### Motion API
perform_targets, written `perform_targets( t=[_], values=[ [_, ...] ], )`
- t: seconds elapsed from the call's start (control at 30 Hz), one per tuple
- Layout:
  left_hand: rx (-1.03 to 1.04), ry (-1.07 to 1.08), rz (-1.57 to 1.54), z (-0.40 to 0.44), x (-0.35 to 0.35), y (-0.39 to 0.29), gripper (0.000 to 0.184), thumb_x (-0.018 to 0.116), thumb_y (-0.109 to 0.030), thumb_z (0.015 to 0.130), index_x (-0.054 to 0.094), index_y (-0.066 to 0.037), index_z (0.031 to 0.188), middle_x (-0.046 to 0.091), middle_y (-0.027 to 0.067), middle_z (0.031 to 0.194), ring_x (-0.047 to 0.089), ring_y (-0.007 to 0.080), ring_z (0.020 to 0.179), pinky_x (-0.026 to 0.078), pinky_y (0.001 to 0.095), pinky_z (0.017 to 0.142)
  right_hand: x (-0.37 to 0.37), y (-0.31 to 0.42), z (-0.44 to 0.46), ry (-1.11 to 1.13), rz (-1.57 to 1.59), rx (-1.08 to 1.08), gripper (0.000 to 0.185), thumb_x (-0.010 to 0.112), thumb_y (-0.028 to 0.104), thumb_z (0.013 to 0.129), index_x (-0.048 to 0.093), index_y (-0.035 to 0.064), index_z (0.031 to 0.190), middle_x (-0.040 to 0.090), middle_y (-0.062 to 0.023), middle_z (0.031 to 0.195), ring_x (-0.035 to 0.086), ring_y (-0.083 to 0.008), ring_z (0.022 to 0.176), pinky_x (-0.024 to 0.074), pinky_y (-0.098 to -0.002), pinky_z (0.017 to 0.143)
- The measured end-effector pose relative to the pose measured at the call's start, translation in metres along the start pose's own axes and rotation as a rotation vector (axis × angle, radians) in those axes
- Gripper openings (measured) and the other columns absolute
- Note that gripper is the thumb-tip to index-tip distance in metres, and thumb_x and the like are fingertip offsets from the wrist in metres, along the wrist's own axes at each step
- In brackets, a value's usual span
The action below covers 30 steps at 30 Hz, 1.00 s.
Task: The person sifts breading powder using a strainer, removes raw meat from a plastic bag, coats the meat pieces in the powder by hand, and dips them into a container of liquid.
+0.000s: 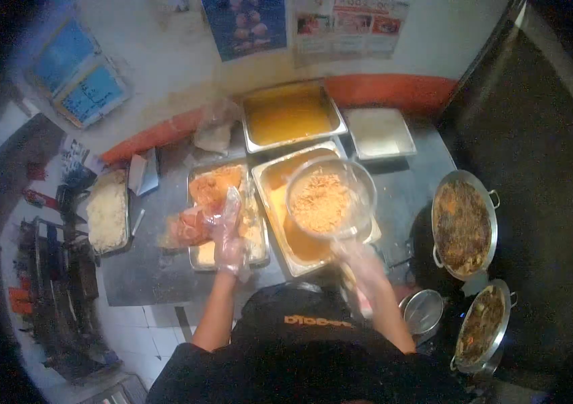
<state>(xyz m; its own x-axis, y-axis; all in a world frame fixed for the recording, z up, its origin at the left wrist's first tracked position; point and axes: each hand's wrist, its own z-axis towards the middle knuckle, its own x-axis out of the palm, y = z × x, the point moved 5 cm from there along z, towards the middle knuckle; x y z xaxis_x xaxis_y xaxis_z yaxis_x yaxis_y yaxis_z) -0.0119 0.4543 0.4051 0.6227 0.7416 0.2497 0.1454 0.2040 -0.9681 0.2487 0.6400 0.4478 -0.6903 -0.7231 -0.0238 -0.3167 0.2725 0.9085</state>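
Observation:
Both my hands wear clear plastic gloves. My right hand (pixel 360 269) is closed on the handle of a round strainer (pixel 321 196), which holds orange-brown shreds above a metal tray of orange-brown liquid (pixel 300 246). My left hand (pixel 230 239) is over the front of a smaller metal tray (pixel 260 250) with pale and orange food in it. Its fingers are smeared by motion, and whether they hold anything cannot be made out. Breaded orange pieces (pixel 212 187) lie in that tray, and a reddish piece (pixel 189 227) shows beside my left hand at the tray's left edge.
Behind stand a deep tray of yellow liquid (pixel 290 114) and a tray of white contents (pixel 380 133). A tray of pale crumbs (pixel 108 212) is at the left. Two round pans (pixel 462 225) and a small sieve (pixel 423 311) are at the right. A plastic bag (pixel 212 137) lies near the wall.

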Motion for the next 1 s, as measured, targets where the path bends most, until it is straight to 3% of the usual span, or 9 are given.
perform_targets(
  t=[0.1, 0.2, 0.23, 0.3, 0.37, 0.63, 0.73, 0.83, 1.0],
  values=[
    [0.003, 0.002, 0.001, -0.002, 0.008, 0.0, 0.07, 0.048, -0.013, 0.076, 0.031, -0.001, 0.142, 0.029, 0.0117, 0.149, 0.032, 0.0238, 0.135, 0.033, 0.0342, 0.106, 0.014, 0.024, -0.002, -0.081, 0.024, 0.373, 0.035, 0.066, 0.033, 0.083, 0.066, 0.0016, 0.099, 0.065, -0.0081, 0.097, 0.058, -0.018, 0.09, 0.0446, -0.0314, 0.082],
    [0.019, -0.004, -0.013, -0.003, 0.003, 0.003, 0.07, 0.048, -0.014, 0.076, 0.031, -0.001, 0.142, 0.029, 0.0117, 0.149, 0.032, 0.0239, 0.135, 0.033, 0.0342, 0.106, -0.007, 0.004, -0.012, 0.014, -0.013, -0.018, 0.035, 0.068, 0.034, 0.081, 0.064, 0.0041, 0.099, 0.062, -0.0066, 0.091, 0.055, -0.0184, 0.084, 0.0435, -0.032, 0.077],
    [0.008, -0.008, -0.003, -0.004, 0.004, 0.003, 0.07, 0.049, -0.014, 0.076, 0.03, -0.001, 0.142, 0.029, 0.0117, 0.149, 0.032, 0.0239, 0.135, 0.033, 0.0342, 0.106, 0.007, 0.038, -0.018, -0.044, 0.01, 0.255, 0.039, 0.069, 0.034, 0.08, 0.064, 0.0051, 0.105, 0.063, -0.0092, 0.099, 0.056, -0.0201, 0.089, 0.0438, -0.0339, 0.081],
    [-0.005, -0.013, -0.006, -0.009, 0.006, 0.004, 0.069, 0.049, -0.014, 0.077, 0.03, -0.001, 0.142, 0.029, 0.0117, 0.149, 0.032, 0.0239, 0.135, 0.033, 0.0343, 0.106, 0.007, 0.03, -0.014, -0.032, -0.031, 0.3, 0.041, 0.07, 0.035, 0.079, 0.064, 0.0048, 0.106, 0.063, -0.0095, 0.099, 0.057, -0.0202, 0.091, 0.0439, -0.0346, 0.082],
    [0.008, -0.013, -0.022, -0.01, 0.003, 0.005, 0.069, 0.049, -0.014, 0.077, 0.03, -0.001, 0.142, 0.029, 0.0117, 0.149, 0.032, 0.0239, 0.135, 0.032, 0.0343, 0.106, 0.002, 0.02, -0.002, 0.072, -0.064, 0.077, 0.045, 0.071, 0.037, 0.077, 0.064, 0.0049, 0.108, 0.063, -0.0093, 0.101, 0.057, -0.0201, 0.093, 0.0446, -0.0347, 0.082],
    [0.018, -0.003, -0.019, -0.009, 0.0, 0.002, 0.069, 0.049, -0.016, 0.077, 0.03, -0.001, 0.142, 0.029, 0.0117, 0.149, 0.032, 0.024, 0.135, 0.032, 0.0345, 0.106, 0.0, 0.036, -0.021, 0.027, -0.068, 0.022, 0.045, 0.066, 0.035, 0.082, 0.063, -0.0018, 0.108, 0.062, -0.011, 0.103, 0.056, -0.0191, 0.091, 0.0435, -0.0334, 0.081],
    [-0.002, -0.002, -0.018, -0.013, 0.004, 0.005, 0.069, 0.049, -0.016, 0.078, 0.03, -0.001, 0.142, 0.029, 0.0116, 0.149, 0.032, 0.0241, 0.135, 0.032, 0.0346, 0.107, 0.012, 0.026, 0.003, -0.06, 0.045, 0.318, 0.047, 0.066, 0.036, 0.082, 0.063, -0.0015, 0.111, 0.062, -0.0134, 0.105, 0.056, -0.0203, 0.093, 0.0438, -0.0342, 0.082],
    [0.029, 0.012, -0.044, -0.006, 0.008, 0.007, 0.069, 0.049, -0.017, 0.078, 0.03, -0.001, 0.142, 0.029, 0.0116, 0.149, 0.031, 0.0241, 0.135, 0.032, 0.0346, 0.107, -0.006, 0.023, -0.002, 0.057, -0.105, -0.003, 0.046, 0.066, 0.037, 0.082, 0.064, -0.0011, 0.107, 0.062, -0.0137, 0.109, 0.057, -0.0215, 0.096, 0.0439, -0.0343, 0.084],
    [0.027, 0.03, -0.053, -0.007, 0.021, 0.004, 0.069, 0.049, -0.018, 0.078, 0.03, -0.001, 0.142, 0.029, 0.0116, 0.149, 0.031, 0.0242, 0.135, 0.032, 0.0347, 0.107, 0.005, 0.045, -0.013, -0.02, -0.08, 0.221, 0.047, 0.064, 0.037, 0.083, 0.063, -0.0012, 0.109, 0.062, -0.0148, 0.113, 0.057, -0.0231, 0.102, 0.0423, -0.0344, 0.092]
  ],
)
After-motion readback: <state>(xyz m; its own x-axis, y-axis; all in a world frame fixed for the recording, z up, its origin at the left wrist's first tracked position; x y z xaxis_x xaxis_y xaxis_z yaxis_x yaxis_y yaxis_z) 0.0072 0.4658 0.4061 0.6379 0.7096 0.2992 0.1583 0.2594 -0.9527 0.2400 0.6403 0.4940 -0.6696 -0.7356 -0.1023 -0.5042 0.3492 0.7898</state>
